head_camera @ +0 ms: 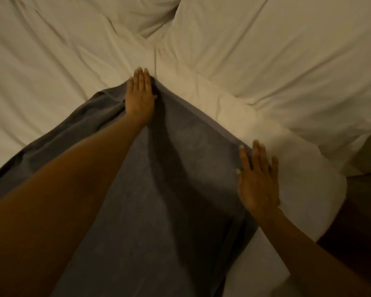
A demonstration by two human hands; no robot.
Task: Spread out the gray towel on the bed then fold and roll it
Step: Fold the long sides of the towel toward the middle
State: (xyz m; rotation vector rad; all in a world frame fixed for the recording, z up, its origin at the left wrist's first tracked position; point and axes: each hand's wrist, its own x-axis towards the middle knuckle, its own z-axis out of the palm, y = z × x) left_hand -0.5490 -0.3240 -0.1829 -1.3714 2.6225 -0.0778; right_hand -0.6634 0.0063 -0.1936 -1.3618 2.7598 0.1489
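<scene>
The gray towel [169, 189] lies spread over the white bed [62, 61], reaching from the bottom of the view up to a far corner near the middle. My left hand [140, 95] rests flat, palm down, on that far corner, fingers together and pointing away. My right hand [258, 179] lies flat, fingers slightly apart, on the towel's right edge, partly over the white sheet. Neither hand grips the cloth. The towel's left part is wrinkled and partly hidden under my left forearm.
White pillows [276, 39] lie at the far side of the bed. The bed's right edge [338, 185] drops to a dark floor [362, 211] at the lower right. The rumpled white sheet stretches away to the left and beyond the towel.
</scene>
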